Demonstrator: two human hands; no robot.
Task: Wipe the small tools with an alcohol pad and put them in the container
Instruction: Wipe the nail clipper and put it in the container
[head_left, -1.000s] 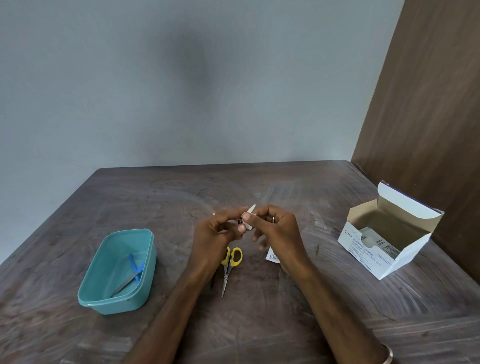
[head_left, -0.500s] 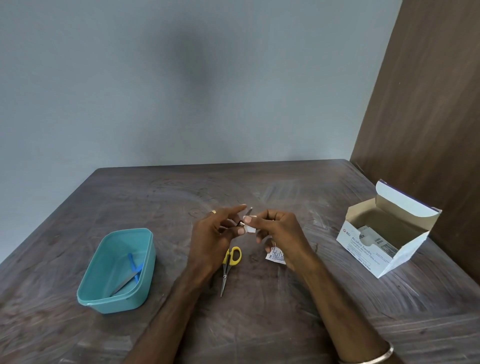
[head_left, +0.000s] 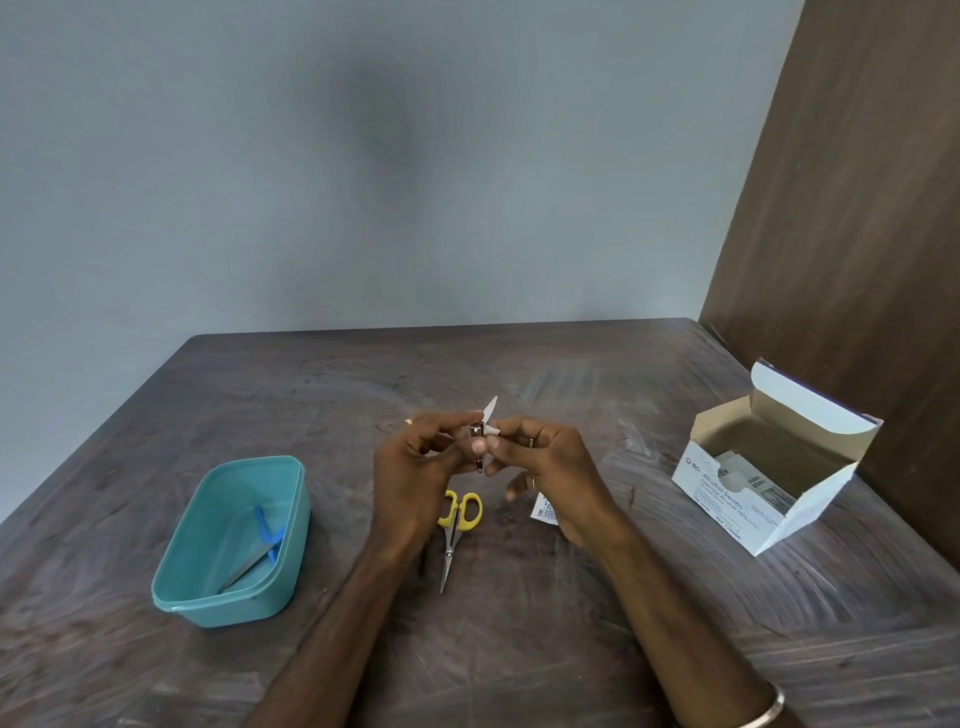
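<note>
While the left hand (head_left: 415, 467) pinches a small metal tool (head_left: 477, 441), the right hand (head_left: 550, 462) fingers (head_left: 511, 427) press a white alcohol pad (head_left: 490, 413) against it; yellow scissors (head_left: 453, 525) lie just below.

Small metal tool (head_left: 477, 447) mostly hidden between fingers, wrapper (head_left: 543, 512) half covered by right hand (head_left: 550, 467)

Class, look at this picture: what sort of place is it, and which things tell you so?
Probably a plain room at home or in an office, not a clinic: a worn wooden table against a bare grey wall, holding only an alcohol swab box and a teal container.
</note>
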